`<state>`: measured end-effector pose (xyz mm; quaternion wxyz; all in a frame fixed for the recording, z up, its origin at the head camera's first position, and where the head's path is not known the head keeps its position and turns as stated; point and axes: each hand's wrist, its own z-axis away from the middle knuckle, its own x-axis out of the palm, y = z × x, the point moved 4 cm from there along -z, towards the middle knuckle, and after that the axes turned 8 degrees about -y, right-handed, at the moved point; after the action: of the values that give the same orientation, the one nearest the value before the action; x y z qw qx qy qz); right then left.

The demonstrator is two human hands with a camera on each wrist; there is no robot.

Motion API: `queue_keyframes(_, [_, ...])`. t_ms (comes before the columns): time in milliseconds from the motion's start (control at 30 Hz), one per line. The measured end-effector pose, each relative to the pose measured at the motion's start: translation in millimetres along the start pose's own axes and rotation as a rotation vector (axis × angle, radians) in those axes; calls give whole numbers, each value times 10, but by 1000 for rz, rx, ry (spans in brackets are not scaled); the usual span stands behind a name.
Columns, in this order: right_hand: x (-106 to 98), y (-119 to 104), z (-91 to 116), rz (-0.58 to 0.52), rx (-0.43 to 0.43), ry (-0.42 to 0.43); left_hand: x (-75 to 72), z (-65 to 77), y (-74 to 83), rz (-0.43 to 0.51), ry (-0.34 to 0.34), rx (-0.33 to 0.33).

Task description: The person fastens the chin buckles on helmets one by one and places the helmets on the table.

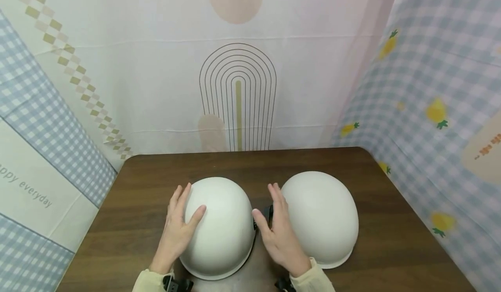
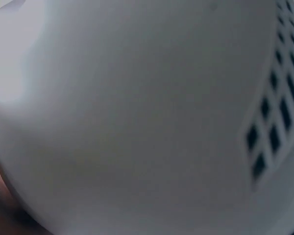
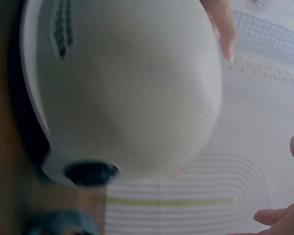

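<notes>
Two white dome-shaped helmets stand side by side on the table. My left hand [image 1: 178, 231] lies along the left side of the left helmet [image 1: 221, 227], fingers straight and thumb over its front. Between the helmets is my right hand [image 1: 279, 233], palm toward the left helmet, fingers extended and thumb apart, with nothing gripped. The right helmet [image 1: 321, 218] is just beyond its back. A dark mesh vent [image 2: 272, 122] shows on the helmet filling the left wrist view. In the right wrist view, a black oval fitting [image 3: 91, 173] sits low on the helmet's side.
The brown wooden table [image 1: 129, 187] has rounded far corners. Behind it hangs a white patterned cloth [image 1: 164, 87], with blue checked cloth [image 1: 415, 79] on the right and more at left. A dark object [image 1: 268, 213] shows between the helmets, partly hidden by my right hand.
</notes>
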<state>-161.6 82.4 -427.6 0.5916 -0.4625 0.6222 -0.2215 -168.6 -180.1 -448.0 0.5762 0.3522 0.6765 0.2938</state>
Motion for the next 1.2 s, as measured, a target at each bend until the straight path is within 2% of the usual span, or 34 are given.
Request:
queue_keyframes(233, [301,62,-83,-82,81,-127,1,31,-64,-28,-25,-69])
queue_keyframes(567, [584,226,-115,-104,166,-217,40,30,-99,-24,-32,-66])
queue_keyframes(867, [603,264,-186,-71,196,-243,30,35,-96,-18,-6,-59])
queue_keyframes(1100, [615,373,-223,-139,310,-287,34,38,-100,-24,-13,-76])
queue_keyframes(1200, [626,403,-237,-160,322,-303,31,40,-94,-24,-9,-74])
